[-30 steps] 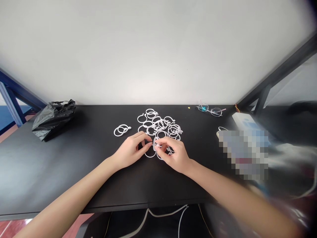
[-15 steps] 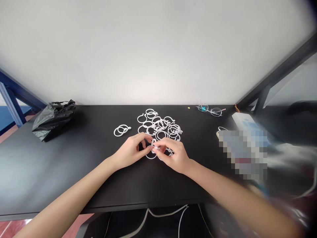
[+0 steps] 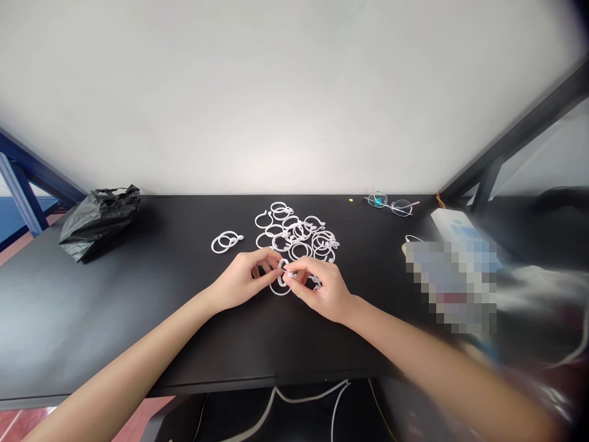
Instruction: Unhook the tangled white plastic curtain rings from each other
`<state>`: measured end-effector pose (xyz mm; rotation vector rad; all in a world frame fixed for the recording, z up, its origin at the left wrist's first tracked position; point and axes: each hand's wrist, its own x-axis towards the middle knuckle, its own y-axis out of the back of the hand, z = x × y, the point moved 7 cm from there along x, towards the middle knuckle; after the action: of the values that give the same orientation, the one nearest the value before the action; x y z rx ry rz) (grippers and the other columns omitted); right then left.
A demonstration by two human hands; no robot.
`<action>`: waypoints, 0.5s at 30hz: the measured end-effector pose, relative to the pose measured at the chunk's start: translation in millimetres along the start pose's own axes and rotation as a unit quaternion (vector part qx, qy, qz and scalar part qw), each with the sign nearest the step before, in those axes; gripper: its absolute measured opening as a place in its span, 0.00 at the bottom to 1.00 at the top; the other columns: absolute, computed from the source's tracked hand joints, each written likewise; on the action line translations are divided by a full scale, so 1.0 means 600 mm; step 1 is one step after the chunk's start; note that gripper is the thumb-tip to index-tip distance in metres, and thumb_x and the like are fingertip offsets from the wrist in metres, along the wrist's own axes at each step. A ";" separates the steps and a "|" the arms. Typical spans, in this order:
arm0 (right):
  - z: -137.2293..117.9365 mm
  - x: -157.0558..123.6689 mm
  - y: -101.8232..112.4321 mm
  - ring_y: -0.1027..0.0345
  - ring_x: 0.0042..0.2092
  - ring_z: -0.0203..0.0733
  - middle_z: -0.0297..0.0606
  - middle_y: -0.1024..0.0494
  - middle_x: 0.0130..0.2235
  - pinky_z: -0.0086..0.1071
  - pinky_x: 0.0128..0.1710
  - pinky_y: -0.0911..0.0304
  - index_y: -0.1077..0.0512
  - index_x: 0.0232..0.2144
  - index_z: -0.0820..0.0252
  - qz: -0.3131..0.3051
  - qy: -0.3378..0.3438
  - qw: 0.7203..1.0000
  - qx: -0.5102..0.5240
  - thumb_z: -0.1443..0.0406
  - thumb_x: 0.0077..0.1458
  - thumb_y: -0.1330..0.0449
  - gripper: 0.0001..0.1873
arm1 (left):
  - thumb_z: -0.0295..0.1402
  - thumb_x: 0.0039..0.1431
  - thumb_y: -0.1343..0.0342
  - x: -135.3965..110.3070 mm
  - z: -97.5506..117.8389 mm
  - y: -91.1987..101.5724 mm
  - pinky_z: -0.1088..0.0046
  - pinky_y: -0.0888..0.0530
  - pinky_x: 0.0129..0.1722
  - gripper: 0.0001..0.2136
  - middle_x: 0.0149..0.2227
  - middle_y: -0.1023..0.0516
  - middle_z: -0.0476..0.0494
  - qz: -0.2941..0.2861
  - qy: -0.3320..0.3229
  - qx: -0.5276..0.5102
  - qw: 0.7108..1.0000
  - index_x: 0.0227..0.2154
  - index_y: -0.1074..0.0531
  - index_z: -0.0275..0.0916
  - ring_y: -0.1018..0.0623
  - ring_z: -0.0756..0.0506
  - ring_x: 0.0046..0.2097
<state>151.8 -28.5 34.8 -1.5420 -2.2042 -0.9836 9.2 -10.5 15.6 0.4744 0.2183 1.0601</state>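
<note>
Near the middle of the black desk, both of my hands meet over a white curtain ring (image 3: 280, 281), its loop turned nearly edge-on. My left hand (image 3: 243, 277) pinches the loop between thumb and fingertips. From the other side, my right hand (image 3: 323, 285) grips the ring's small end part between thumb and index finger; the fingers partly hide that part. Just beyond the hands lies a loose pile of white curtain rings (image 3: 294, 232), some overlapping. Another ring shows below the fingertips, partly covered. Two overlapping rings (image 3: 232, 241) lie apart, to the left of the pile.
A crumpled black plastic bag (image 3: 101, 221) sits at the left rear of the desk (image 3: 221, 350). Eyeglasses (image 3: 391, 204) rest at the back right, near a white box (image 3: 453, 221) and a blurred-out item. White cables (image 3: 304, 400) hang below the front edge.
My left fingers have shifted slightly, and more of the held ring's loop shows between the hands. The right hand and the pile look the same.
</note>
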 end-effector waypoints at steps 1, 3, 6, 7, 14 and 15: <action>0.000 0.000 0.000 0.29 0.26 0.33 0.35 0.23 0.30 0.28 0.28 0.29 0.27 0.38 0.60 -0.002 0.002 1.000 -0.003 0.69 0.58 0.40 0.05 | 0.35 0.63 0.46 0.000 -0.001 0.001 0.76 0.29 0.28 0.07 0.35 0.21 0.47 0.000 0.003 -0.005 1.000 0.41 0.29 0.39 0.23 0.50 0.33; -0.001 0.000 -0.001 0.30 0.26 0.33 0.34 0.23 0.30 0.28 0.28 0.29 0.28 0.38 0.60 -0.004 0.007 1.000 -0.005 0.69 0.58 0.40 0.05 | 0.36 0.63 0.46 0.000 -0.005 0.001 0.76 0.29 0.28 0.07 0.35 0.22 0.47 0.001 0.011 -0.010 1.000 0.39 0.29 0.39 0.23 0.49 0.34; -0.003 0.001 -0.002 0.31 0.26 0.32 0.34 0.24 0.30 0.28 0.28 0.30 0.28 0.39 0.59 -0.005 0.014 1.000 -0.004 0.68 0.58 0.41 0.05 | 0.37 0.63 0.46 0.000 -0.010 0.002 0.76 0.29 0.28 0.07 0.34 0.23 0.47 0.007 0.019 -0.013 1.000 0.37 0.30 0.38 0.24 0.49 0.34; -0.003 0.001 -0.002 0.31 0.26 0.32 0.33 0.24 0.30 0.28 0.28 0.30 0.28 0.39 0.58 -0.006 0.017 1.000 -0.003 0.68 0.58 0.41 0.05 | 0.38 0.63 0.46 0.000 -0.012 0.003 0.76 0.29 0.28 0.08 0.34 0.24 0.47 0.010 0.021 -0.015 1.000 0.36 0.30 0.38 0.24 0.49 0.33; -0.003 0.000 -0.003 0.31 0.26 0.32 0.33 0.24 0.30 0.27 0.28 0.30 0.28 0.39 0.59 -0.011 0.020 1.000 -0.003 0.69 0.58 0.40 0.06 | 0.39 0.64 0.47 0.000 -0.019 0.004 0.75 0.29 0.28 0.09 0.30 0.27 0.49 0.017 0.024 -0.014 0.999 0.34 0.32 0.38 0.26 0.50 0.31; -0.002 0.000 -0.003 0.31 0.26 0.32 0.33 0.24 0.30 0.27 0.28 0.30 0.28 0.39 0.59 -0.011 0.018 1.000 -0.004 0.69 0.58 0.40 0.06 | 0.39 0.64 0.47 -0.001 -0.018 0.004 0.75 0.29 0.28 0.09 0.30 0.27 0.49 0.016 0.023 -0.015 0.999 0.34 0.32 0.38 0.26 0.50 0.31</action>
<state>149.9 -29.7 35.1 -1.4939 -2.1995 -1.0196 2.8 -6.8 7.2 0.4282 0.2362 1.1048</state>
